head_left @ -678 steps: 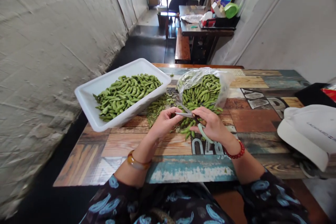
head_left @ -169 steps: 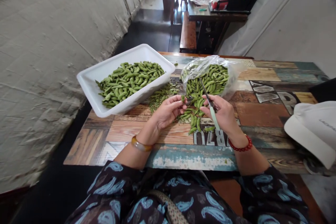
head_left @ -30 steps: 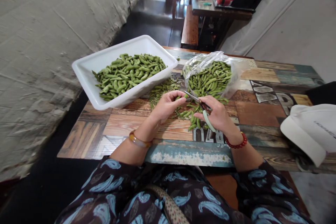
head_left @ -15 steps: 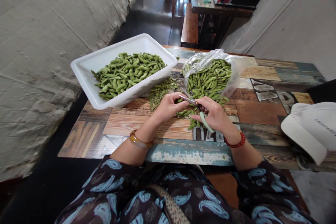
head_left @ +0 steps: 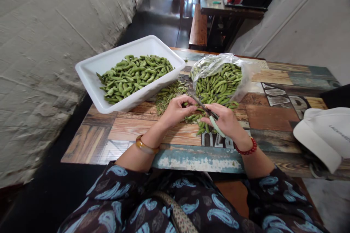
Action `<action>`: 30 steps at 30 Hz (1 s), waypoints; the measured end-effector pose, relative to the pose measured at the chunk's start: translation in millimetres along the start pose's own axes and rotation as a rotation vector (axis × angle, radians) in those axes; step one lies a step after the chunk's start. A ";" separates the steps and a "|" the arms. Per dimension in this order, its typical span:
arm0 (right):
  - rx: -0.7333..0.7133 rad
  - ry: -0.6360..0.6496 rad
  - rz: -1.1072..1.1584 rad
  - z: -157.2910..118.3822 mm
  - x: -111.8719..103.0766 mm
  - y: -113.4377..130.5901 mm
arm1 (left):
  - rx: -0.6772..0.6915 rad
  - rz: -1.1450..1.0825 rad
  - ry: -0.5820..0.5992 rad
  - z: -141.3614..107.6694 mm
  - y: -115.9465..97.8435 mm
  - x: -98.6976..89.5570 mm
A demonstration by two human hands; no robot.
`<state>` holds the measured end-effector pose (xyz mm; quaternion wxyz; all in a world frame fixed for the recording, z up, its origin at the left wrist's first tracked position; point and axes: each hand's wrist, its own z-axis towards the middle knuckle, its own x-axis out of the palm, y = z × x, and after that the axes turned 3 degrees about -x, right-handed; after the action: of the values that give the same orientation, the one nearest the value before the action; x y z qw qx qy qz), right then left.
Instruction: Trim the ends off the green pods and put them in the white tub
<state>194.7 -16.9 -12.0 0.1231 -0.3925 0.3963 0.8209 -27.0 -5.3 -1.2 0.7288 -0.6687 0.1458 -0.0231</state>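
Note:
My right hand [head_left: 224, 116] is closed on a pair of scissors [head_left: 216, 126] with pale green handles, blades pointing up and left. Close to the blades, my left hand [head_left: 177, 109] pinches a green pod [head_left: 186, 104] between thumb and fingers. Loose pods [head_left: 201, 128] lie on the table below the hands. Behind them a clear plastic bag [head_left: 212, 62] lies open, full of pods. On the left a white tub [head_left: 91, 89] holds many green pods [head_left: 136, 74]. Small green trimmings [head_left: 164, 98] are heaped between tub and bag.
The patchwork wooden table [head_left: 273, 116] carries a white cap [head_left: 325, 131] at its right side. A wall [head_left: 54, 43] runs along the left. Farther back stand a bench [head_left: 198, 25] and another table with a black tray [head_left: 246, 0] of items.
The scissor blades, spread apart around the left fingertips before, now look closed together and point more upward. My left hand has hardly moved.

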 end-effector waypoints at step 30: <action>-0.010 -0.064 -0.066 0.4 2.2 -0.9 | -0.337 -0.788 -0.011 -0.6 -2.0 6.7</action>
<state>193.5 -16.3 -14.0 0.1609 -0.3794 0.3750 0.8304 -20.5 -7.7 -0.5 0.5455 -0.7831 -0.1229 -0.2721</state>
